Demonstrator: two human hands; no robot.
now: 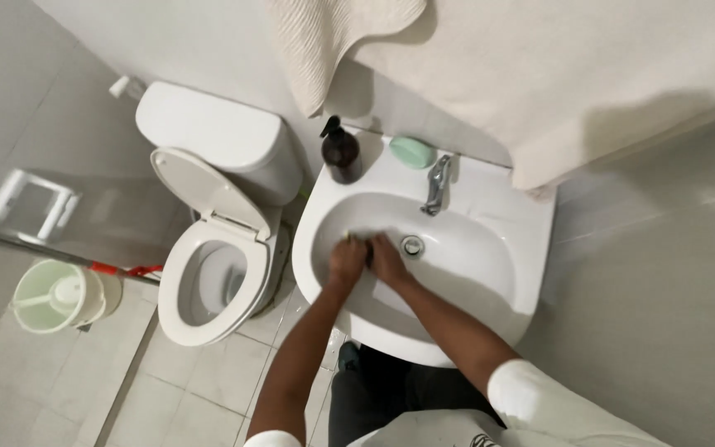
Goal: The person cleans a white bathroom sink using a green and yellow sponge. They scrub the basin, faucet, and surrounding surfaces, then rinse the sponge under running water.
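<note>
Both my hands are down in the bowl of a white sink. My left hand is closed around a small yellowish thing, perhaps a sponge, pressed on the basin. My right hand rests against the left one, fingers curled, just left of the round metal drain. Whether the right hand grips anything is hidden. A chrome tap stands at the back of the sink.
A dark pump bottle and a green soap bar sit on the sink's back rim. A white toilet with raised lid stands to the left. A pale bucket and mop handle are at far left. Towels hang above.
</note>
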